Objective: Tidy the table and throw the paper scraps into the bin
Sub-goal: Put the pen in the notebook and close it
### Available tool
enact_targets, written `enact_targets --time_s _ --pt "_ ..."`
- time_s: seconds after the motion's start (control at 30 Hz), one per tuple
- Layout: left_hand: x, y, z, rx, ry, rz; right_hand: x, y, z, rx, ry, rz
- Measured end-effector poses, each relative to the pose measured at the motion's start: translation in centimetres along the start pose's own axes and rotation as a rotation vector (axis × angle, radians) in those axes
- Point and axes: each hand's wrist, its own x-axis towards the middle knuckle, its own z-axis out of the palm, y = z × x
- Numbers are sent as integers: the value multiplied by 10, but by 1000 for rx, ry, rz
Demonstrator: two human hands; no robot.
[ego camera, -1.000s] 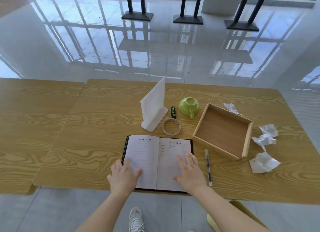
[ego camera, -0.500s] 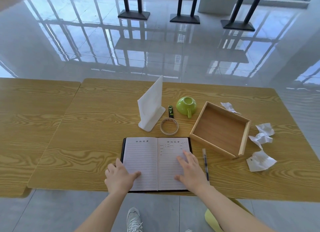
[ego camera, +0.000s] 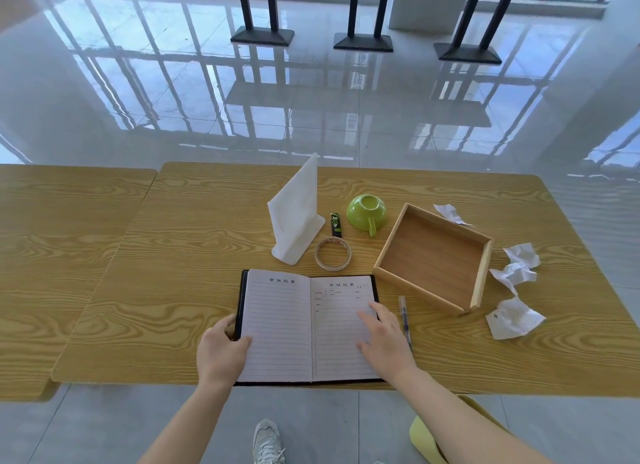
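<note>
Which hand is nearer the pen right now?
Right. The right hand rests on the notebook's right page, just beside the pen; the left hand holds the notebook's left edge, on its far side.

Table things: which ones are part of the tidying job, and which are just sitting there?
For the job: open notebook, gripped by the left hand, right hand flat on it; pen; crumpled paper scraps; wooden tray; tape roll; green cup; white stand.
Just there: black post bases on the floor; neighbouring table.
</note>
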Motion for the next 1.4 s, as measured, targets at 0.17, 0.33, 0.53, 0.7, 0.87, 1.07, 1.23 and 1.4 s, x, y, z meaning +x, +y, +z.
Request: enact_targets --time_s 0.17,0.33,0.53,0.7,0.87,1.07,1.23,1.4 --pt "-23 22 -4 -131 11 163 -2 4 -6 146 68 98" --pt "-51 51 17 -107 -70 373 -1 6 -20 234 93 94" --pt "-77 78 58 33 -162 544 12 -25 -57 841 29 161" --pt "-86 91 83 148 -163 594 29 -44 -78 913 -6 56" --pt "-92 91 111 270 -184 624 34 -40 -87 474 77 -10" --pt "-89 63 134 645 -347 702 35 -9 -85 261 41 65" --pt "-82 37 133 857 -420 760 36 5 -69 226 20 145" --pt "-81 27 134 917 -409 807 34 8 -55 179 38 120"
